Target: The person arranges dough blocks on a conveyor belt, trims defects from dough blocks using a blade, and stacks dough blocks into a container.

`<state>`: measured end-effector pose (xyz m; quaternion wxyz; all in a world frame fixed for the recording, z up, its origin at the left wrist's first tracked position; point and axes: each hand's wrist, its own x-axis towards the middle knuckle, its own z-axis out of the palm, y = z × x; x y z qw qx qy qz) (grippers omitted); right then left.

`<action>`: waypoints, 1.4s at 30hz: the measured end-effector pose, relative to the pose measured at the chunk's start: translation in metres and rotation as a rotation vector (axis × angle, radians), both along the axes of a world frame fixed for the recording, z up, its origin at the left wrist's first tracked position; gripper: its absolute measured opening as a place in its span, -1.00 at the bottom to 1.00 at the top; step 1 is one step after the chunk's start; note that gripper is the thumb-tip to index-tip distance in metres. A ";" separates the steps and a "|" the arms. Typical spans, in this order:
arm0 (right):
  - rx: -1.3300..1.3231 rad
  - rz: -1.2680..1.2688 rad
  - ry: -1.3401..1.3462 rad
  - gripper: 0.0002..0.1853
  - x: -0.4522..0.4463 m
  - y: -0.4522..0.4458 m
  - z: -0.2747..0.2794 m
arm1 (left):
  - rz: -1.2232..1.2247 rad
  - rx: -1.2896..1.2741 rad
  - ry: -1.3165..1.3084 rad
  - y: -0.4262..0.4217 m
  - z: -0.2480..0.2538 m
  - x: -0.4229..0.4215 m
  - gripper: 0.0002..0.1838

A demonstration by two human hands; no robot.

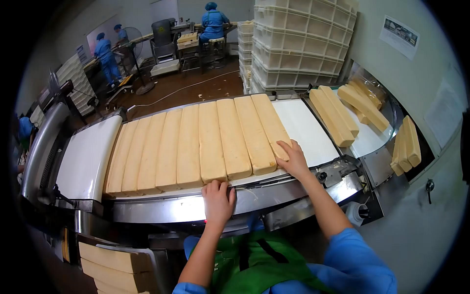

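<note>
A row of several long, pale-yellow blocks (188,147) lies side by side across a white conveyor belt (306,128). At the row's right end, my right hand (293,160) grips the near end of the last long pale-yellow block (268,115), fingers on its right side and thumb at its end face. My left hand (218,202) is at the metal front edge of the conveyor (169,209). Its fingertips touch the near end of a middle block, with the thumb apart and nothing grasped.
More blocks (334,115) lie on the right around a curved clear guard (387,93). Stacked blocks (115,259) stand below left. White crates (298,44) rise behind the belt. Co-workers in blue (213,23) are at the back, near a fan (132,44).
</note>
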<state>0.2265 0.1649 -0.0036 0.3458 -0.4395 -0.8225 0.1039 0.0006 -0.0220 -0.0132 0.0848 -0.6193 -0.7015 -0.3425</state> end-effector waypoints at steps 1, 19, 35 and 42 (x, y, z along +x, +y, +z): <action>-0.004 0.005 -0.001 -0.44 0.003 -0.001 0.000 | 0.003 -0.002 -0.011 -0.001 0.000 0.001 -0.80; 0.145 0.432 -0.064 -0.90 -0.025 -0.035 0.031 | -0.019 0.033 -0.014 0.000 -0.005 -0.004 -0.81; 0.075 -0.643 -0.145 -0.30 0.188 0.121 -0.001 | -0.016 0.013 -0.030 0.000 -0.003 -0.001 -0.82; -0.085 -0.612 -0.272 -0.19 0.137 0.096 0.002 | -0.013 -0.005 -0.024 0.000 -0.001 -0.001 -0.80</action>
